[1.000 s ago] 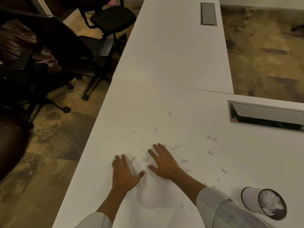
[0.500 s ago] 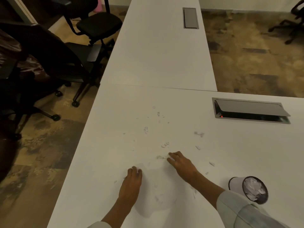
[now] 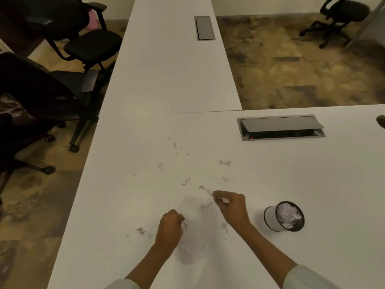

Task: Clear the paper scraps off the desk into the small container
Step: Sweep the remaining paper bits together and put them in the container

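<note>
Small white paper scraps (image 3: 185, 181) lie scattered across the white desk (image 3: 291, 184) in front of me. My left hand (image 3: 169, 228) is curled into a fist on the desk, gathering scraps. My right hand (image 3: 231, 206) pinches a white paper scrap between thumb and fingers, just above the desk. A small round container (image 3: 270, 217) with a dark rim stands to the right of my right hand, a short gap away, with crumpled paper inside. More scraps lie left of my left hand, and some farther away toward the middle of the desk.
An open grey cable hatch (image 3: 280, 127) is set into the desk at the far right. A second white desk (image 3: 166, 59) with its own hatch (image 3: 204, 28) runs away ahead. Black office chairs (image 3: 62, 80) stand at the left, and another chair (image 3: 337, 19) at the far right.
Both hands went from flat and spread on the desk to curled. They drew scraps toward me, and the right hand now pinches a scrap. The camera view shifted right.
</note>
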`<state>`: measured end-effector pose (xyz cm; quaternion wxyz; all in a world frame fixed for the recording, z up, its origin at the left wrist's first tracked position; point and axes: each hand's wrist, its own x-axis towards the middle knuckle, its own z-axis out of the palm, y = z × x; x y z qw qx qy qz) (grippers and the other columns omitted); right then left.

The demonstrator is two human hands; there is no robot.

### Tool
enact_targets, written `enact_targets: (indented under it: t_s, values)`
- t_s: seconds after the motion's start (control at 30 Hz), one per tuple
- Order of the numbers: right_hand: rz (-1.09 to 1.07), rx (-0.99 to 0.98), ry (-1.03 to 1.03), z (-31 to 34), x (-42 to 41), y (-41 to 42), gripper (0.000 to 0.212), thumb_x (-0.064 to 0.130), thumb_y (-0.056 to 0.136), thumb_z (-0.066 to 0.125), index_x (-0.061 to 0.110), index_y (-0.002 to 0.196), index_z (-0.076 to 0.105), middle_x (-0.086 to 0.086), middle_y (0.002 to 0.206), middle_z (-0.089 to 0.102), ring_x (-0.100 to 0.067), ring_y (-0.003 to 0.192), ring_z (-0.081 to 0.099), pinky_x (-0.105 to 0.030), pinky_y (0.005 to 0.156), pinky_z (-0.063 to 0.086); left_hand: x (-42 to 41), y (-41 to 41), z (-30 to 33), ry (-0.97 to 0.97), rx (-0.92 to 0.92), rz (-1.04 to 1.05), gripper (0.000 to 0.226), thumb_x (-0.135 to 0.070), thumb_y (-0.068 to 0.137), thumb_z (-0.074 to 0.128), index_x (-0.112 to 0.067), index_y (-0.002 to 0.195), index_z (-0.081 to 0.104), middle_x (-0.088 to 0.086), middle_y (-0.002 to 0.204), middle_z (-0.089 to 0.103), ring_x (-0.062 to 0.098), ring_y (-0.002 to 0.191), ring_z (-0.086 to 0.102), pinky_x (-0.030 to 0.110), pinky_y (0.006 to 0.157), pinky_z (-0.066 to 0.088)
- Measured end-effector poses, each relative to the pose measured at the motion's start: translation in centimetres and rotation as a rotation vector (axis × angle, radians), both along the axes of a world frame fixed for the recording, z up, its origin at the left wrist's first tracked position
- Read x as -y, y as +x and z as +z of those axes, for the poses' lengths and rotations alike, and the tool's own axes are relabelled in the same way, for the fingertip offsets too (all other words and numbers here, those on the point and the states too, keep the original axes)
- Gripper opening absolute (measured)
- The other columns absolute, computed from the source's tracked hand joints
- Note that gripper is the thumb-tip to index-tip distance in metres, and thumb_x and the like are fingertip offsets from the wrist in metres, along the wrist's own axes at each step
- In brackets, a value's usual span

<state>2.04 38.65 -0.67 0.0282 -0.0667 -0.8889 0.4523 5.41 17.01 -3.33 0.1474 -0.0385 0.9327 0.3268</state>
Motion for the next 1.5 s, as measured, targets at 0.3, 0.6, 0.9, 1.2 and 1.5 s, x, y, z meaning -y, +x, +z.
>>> enact_targets:
  t_s: [0.3,0.6,0.9,1.2,1.5]
  values:
    - [-0.440,0.089,0.047,4.0,-14.4,6.0,0.012,0.006,0.080,0.075,0.012,0.090,0.078,-0.002,0.087,0.076,-0.010,0.073,0.068,-0.002,0.068,0.046,-18.9,-0.7,4.5,0.437,-0.102,-0.153,0.016,0.005,0.081,0.064,-0.006,0.086,0.074,0.009,0.091,0.073,0.016,0.083,0.068,0.026,0.076,0.057]
    - [-0.260,0.186,0.114,4.0,-18.4,6.9,0.024,-0.002,0.087,0.060,0.015,0.090,0.076,0.012,0.070,0.070,0.002,0.064,0.065,-0.003,0.058,0.045,-27.7,-1.3,6.4,0.550,-0.096,-0.424,0.026,-0.009,0.083,0.050,-0.024,0.089,0.069,0.004,0.085,0.073,0.007,0.073,0.062,0.016,0.071,0.054]
    - [-0.213,0.198,-0.004,4.3,-19.2,9.0,0.054,0.008,0.088,0.063,0.018,0.139,0.045,0.010,0.118,0.061,0.004,0.098,0.058,0.000,0.078,0.043,-26.6,-1.0,5.5,0.438,-0.294,-0.552,0.038,-0.018,0.078,0.062,-0.022,0.114,0.053,-0.001,0.101,0.068,0.015,0.083,0.063,0.035,0.071,0.057]
    - [0.008,0.203,0.399,1.8,-17.5,12.9,0.071,0.022,0.095,0.048,0.017,0.153,0.009,0.006,0.159,0.005,-0.011,0.148,0.006,-0.043,0.120,-0.003,-25.5,-2.4,3.4,0.061,-0.175,-0.945,0.106,-0.055,0.076,0.062,-0.011,0.151,0.001,0.006,0.162,-0.005,0.019,0.148,-0.012,0.041,0.123,0.002]
    - [0.285,0.351,0.853,0.5,-17.1,11.0,0.074,0.050,0.091,0.027,0.011,0.152,0.017,-0.011,0.160,0.016,-0.026,0.148,0.010,-0.067,0.109,-0.014,-24.4,-2.9,1.4,-0.167,-0.284,-1.213,0.103,-0.053,0.077,0.050,-0.011,0.150,-0.009,0.009,0.161,-0.012,0.018,0.146,-0.023,0.047,0.122,0.000]
